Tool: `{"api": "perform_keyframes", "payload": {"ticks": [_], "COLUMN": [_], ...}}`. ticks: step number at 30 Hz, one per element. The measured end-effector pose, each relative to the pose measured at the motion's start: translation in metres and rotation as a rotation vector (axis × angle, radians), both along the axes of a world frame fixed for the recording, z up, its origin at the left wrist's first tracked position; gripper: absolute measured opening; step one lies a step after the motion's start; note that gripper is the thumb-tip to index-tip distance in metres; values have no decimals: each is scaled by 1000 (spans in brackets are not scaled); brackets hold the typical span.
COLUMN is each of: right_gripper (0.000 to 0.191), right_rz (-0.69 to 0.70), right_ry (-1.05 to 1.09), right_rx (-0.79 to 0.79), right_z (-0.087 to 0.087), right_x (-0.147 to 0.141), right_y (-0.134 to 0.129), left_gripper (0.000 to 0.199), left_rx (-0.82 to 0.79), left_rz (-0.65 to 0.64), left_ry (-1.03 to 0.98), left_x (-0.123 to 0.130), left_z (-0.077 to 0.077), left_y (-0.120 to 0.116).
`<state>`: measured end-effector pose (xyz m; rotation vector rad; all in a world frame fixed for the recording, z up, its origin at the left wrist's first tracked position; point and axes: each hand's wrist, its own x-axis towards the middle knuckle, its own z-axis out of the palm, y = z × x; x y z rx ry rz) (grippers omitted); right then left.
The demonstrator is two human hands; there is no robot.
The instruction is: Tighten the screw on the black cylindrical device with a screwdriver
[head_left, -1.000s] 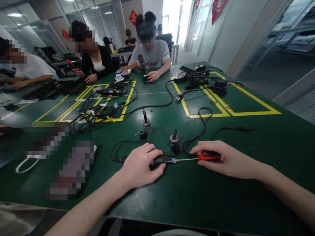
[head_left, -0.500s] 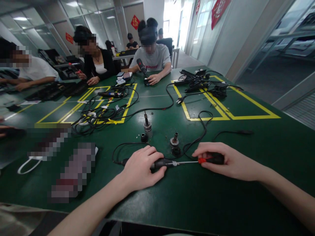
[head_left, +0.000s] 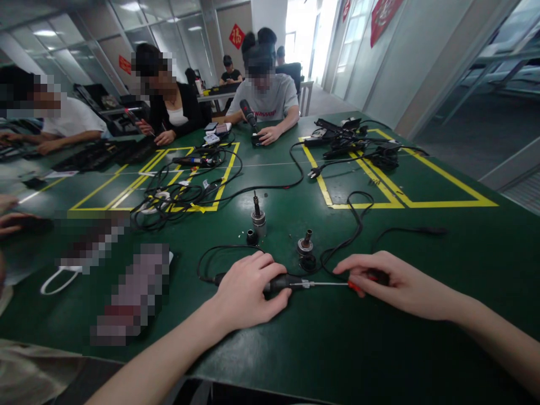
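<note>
My left hand (head_left: 253, 289) lies over a black corded hand tool (head_left: 276, 284), fingers wrapped round its body and pressing it to the table. From the tool's back end a thin black cable (head_left: 200, 261) loops away. In my right hand (head_left: 392, 284) is a screwdriver (head_left: 331, 283) with a red and black handle. Its shaft points left, and the tip meets the tool's light-coloured front end; the exact contact is too small to tell. Just beyond the hands stand a metal motor-like part (head_left: 259, 222), a black ring (head_left: 252, 237), a metal bearing piece (head_left: 305, 245) and a black collar (head_left: 307, 262).
Tangled black cables (head_left: 169, 197) lie at left among yellow tape lines. More cables and black tools (head_left: 354, 140) are heaped at back right. Two pixelated objects, the nearer one mauve (head_left: 137, 289), lie at left. Across the table a person (head_left: 265, 101) holds a tool (head_left: 248, 114).
The view has shifted slightly, moving the scene a little to the right. My right fingers have turned round the screwdriver handle; its tip stays at the tool's front end.
</note>
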<state>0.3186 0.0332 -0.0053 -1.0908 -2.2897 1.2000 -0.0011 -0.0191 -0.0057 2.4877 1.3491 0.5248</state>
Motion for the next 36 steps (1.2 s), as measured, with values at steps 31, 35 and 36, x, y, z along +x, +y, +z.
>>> {"api": "perform_keyframes", "payload": {"ticks": [31,35,36], "right_gripper": [54,54,53], "right_rz": [-78,-107,-113], "right_ry": [11,13,13], "right_rx": [57,18,29], "right_z": [-15,-8,-6], "right_x": [9,6,4], "right_y": [1,-6,-7], "left_gripper": [19,19,19], "left_rx": [-22,-28,-28], "left_rz": [11,8,7], "left_ry": [35,45,46], "left_x": [4,5,5], "left_z": [-2,2,3], "left_y": [0,-1,-1]}}
